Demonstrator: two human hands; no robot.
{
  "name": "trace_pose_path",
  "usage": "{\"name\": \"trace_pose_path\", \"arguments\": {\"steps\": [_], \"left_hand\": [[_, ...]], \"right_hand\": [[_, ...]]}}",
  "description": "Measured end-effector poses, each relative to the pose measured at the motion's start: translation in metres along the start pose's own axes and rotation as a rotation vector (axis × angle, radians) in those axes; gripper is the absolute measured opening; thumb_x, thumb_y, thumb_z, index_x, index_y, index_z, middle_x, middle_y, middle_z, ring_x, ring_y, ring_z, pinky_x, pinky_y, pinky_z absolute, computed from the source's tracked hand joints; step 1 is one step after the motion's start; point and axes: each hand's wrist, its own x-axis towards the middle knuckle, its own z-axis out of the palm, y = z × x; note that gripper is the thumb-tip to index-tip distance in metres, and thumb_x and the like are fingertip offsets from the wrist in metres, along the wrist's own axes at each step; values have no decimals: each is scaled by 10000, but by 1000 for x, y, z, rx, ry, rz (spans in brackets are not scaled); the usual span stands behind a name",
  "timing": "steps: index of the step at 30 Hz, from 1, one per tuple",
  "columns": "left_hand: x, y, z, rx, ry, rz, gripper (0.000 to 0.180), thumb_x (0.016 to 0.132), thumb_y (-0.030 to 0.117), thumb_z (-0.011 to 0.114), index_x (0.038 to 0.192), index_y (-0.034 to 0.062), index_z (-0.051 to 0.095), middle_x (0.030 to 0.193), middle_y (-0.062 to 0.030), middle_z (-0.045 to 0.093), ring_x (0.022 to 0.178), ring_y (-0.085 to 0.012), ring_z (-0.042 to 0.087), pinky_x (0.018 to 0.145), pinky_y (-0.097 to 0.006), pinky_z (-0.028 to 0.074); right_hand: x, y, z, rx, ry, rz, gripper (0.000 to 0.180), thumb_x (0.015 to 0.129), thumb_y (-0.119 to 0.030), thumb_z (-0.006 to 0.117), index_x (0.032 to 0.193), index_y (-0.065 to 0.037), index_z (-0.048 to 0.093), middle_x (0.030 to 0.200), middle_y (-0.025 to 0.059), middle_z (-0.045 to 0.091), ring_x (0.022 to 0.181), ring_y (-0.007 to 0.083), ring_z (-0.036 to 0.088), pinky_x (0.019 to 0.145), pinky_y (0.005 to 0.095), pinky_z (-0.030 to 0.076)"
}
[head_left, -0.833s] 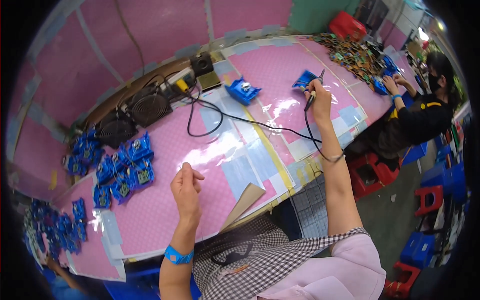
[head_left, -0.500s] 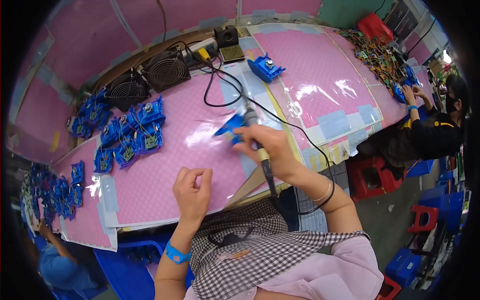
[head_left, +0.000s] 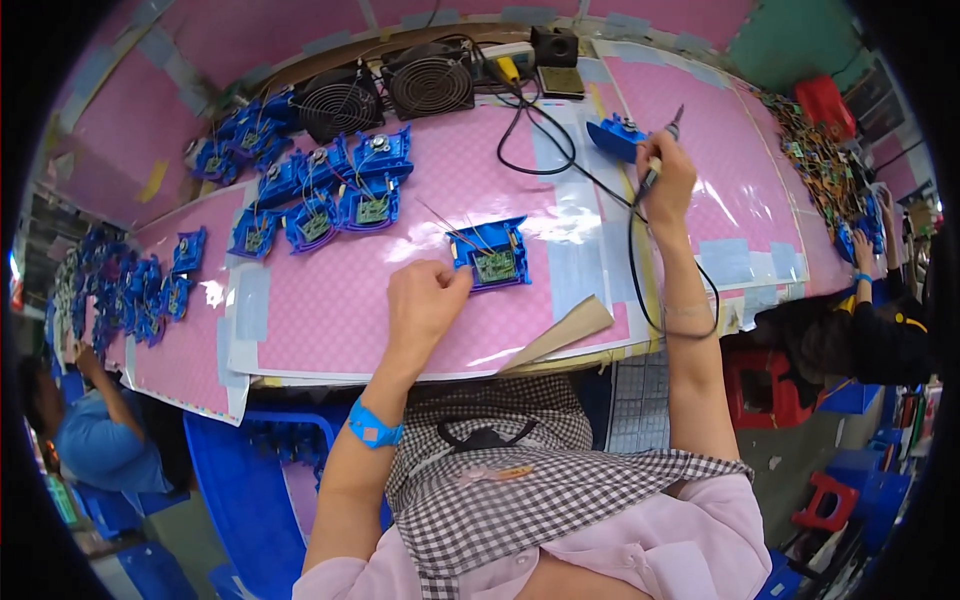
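Note:
My right hand (head_left: 667,182) is closed around a soldering iron (head_left: 652,172), its tip pointing up and away over the table. Just left of that hand lies a blue plastic housing with a round metal part (head_left: 612,140). My left hand (head_left: 425,308) has its fingers curled in at the left edge of another blue housing (head_left: 513,228); the fingertips are partly hidden. That housing lies open side up, showing a green circuit board (head_left: 494,264) and thin wires that stick out to the upper left.
Several wired blue housings (head_left: 312,222) stand to the left, before two black fans (head_left: 428,80). A soldering stand (head_left: 558,62) is at the back, its black cable (head_left: 572,150) looping over the pink table. Co-workers sit at both sides, beside heaps of parts.
The right hand has moved far right and away with the soldering iron. The left hand has come forward to the housing, which now lies open side up, its board showing. The view has shifted.

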Motion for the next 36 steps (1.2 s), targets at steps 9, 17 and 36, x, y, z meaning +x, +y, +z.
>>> {"name": "trace_pose_path", "arguments": {"steps": [9,17,36], "left_hand": [[-37,-21,-43,-45,-17,155,204,765,124,723,645,-15,635,576,-75,530,497,-164,491,472,-307,361],[-59,-14,-49,-104,-168,75,250,774,146,733,613,-7,619,571,-52,488,511,-125,458,473,-285,338],[-12,20,-47,-117,33,171,113,780,-6,641,884,0,687,719,-102,555,595,-201,581,536,-320,449]], "right_hand": [[-73,-117,-10,566,-120,-244,231,738,81,700,744,-29,497,812,111,699,715,219,633,614,299,506],[-103,-130,-13,785,-399,-245,191,738,41,712,741,-32,535,803,107,688,701,224,631,592,294,504],[-115,-147,-72,932,-505,648,177,846,-53,624,993,34,670,795,84,662,659,107,617,584,209,474]]}}
